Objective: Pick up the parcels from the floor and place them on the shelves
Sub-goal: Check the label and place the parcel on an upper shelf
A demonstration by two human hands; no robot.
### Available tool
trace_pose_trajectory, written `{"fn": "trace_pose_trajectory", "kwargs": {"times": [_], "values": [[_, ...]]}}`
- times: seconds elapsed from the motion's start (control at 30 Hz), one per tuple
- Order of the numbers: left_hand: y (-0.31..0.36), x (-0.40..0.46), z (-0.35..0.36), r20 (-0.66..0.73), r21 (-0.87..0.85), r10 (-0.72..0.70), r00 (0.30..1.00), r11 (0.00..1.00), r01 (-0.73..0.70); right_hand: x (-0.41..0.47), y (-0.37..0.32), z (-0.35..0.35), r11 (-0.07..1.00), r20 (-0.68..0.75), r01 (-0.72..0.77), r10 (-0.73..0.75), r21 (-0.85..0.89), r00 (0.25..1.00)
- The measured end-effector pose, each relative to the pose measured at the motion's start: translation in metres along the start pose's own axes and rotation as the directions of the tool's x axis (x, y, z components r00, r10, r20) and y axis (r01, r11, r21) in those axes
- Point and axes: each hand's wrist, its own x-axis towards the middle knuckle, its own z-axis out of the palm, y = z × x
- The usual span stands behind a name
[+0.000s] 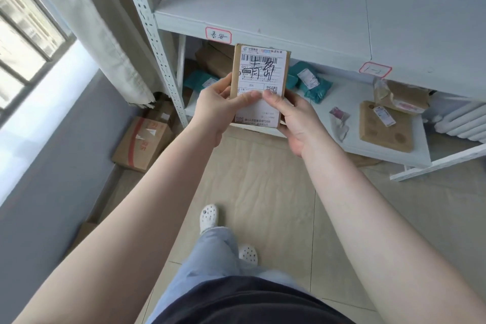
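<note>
Counts: two hands, one held parcel, two teal bags, two red-bordered tags on the shelf edge.
Floor, left: brown cardboard carton with red print (143, 143), beside the perforated grey metal shelf post (155, 42).
Left hand (223, 105): clamped on the left edge of the small brown cardboard parcel with white shipping label (259, 87), thumb across the label.
Parcel: upright, lifted clear of the floor, between both hands, before the lower shelf opening.
Right hand (294, 118): gripping the lower right corner, thumb on the label.
Upper pale grey shelf board (289, 8): bare where visible.
Lower white shelf (349, 102): teal plastic mailer bags (313, 84), flat brown cardboard envelope (385, 129), crumpled brown paper package (402, 98).
</note>
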Motion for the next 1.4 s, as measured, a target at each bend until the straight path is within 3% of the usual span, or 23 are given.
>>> {"fn": "trace_pose_trajectory", "kwargs": {"times": [0.43,0.77,1.13,1.4], "values": [[0.055,0.177,-0.049,0.092,0.064,0.032,0.995,0.997,-0.037,0.139,-0.068,0.058,0.997,-0.126,0.017,-0.007,0.076,0.992],[0.089,0.245,-0.034,0.189,0.075,0.042,0.981,0.996,-0.057,0.193,-0.101,0.048,0.994,-0.206,0.061,-0.041,0.093,0.978],[0.133,0.267,-0.032,0.137,0.133,0.097,0.986,0.984,-0.116,0.217,-0.136,0.047,0.984,-0.189,0.158,-0.141,0.079,0.972],[0.184,0.244,-0.041,0.26,0.228,0.185,0.948,0.942,-0.247,0.181,-0.171,0.049,0.952,-0.172,0.306,-0.3,0.012,0.938]]}}
